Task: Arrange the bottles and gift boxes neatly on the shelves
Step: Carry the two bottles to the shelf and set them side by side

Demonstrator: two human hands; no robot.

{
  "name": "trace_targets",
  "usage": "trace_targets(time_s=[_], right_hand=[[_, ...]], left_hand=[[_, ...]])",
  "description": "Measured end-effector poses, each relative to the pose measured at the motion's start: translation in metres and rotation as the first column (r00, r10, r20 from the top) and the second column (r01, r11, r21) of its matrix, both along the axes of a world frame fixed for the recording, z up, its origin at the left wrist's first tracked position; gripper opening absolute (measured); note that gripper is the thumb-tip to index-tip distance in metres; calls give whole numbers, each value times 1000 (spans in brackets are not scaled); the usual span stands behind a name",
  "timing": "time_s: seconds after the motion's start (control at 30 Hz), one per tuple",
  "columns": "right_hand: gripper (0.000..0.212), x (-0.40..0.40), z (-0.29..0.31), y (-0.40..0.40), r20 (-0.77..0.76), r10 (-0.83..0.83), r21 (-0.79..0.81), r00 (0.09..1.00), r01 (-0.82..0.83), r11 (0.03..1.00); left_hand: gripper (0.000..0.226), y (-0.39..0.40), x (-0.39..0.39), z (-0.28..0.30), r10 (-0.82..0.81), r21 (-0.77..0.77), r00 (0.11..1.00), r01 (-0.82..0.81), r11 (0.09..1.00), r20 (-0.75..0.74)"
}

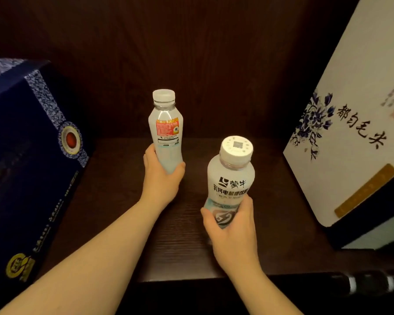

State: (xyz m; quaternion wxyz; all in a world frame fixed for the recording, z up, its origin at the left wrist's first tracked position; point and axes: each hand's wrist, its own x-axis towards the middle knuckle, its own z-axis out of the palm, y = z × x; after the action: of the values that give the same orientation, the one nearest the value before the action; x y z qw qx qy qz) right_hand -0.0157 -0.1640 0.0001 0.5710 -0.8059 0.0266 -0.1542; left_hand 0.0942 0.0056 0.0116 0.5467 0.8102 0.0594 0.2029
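Note:
Two white plastic drink bottles with white caps are held upright over a dark wooden shelf [123, 196]. My left hand [162, 180] grips the lower body of the farther bottle [165, 126], whose red and white label faces me. My right hand [232, 233] grips the bottom of the nearer bottle [231, 178], which has black lettering and leans slightly toward me. A dark blue gift box [27, 160] stands at the left of the shelf. A white gift box [348, 133] with blue flowers and black characters stands at the right. Whether either bottle touches the shelf is hidden.
The shelf's dark wooden back wall [191, 53] rises behind the bottles. The shelf's front edge [214, 278] runs below my wrists. The bottles sit in the gap between the two boxes. A dark object with pale bands [369, 283] lies at the lower right.

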Motion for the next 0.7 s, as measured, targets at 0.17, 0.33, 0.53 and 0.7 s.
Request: trace_targets(time_s=[0.17,0.33,0.53,0.7], right_hand=[[56,-19,11,-9,6,-38,96,999,37,995],[57,-73,42,-20,43,-111,113,993,105,988],[55,-134,101,-62,92,-219,84,971,211,974],[53,-186,156,-127,222,-358,84,907,348,934]], left_hand=[[72,-5,-48,8,-91,-72,996,90,993,-8],[71,-22,-92,55,-221,-94,974,226,970,59],[69,-82,-140,120,-425,-59,891,438,897,160],[67,-166,-174,154,-588,-43,775,612,790,234]])
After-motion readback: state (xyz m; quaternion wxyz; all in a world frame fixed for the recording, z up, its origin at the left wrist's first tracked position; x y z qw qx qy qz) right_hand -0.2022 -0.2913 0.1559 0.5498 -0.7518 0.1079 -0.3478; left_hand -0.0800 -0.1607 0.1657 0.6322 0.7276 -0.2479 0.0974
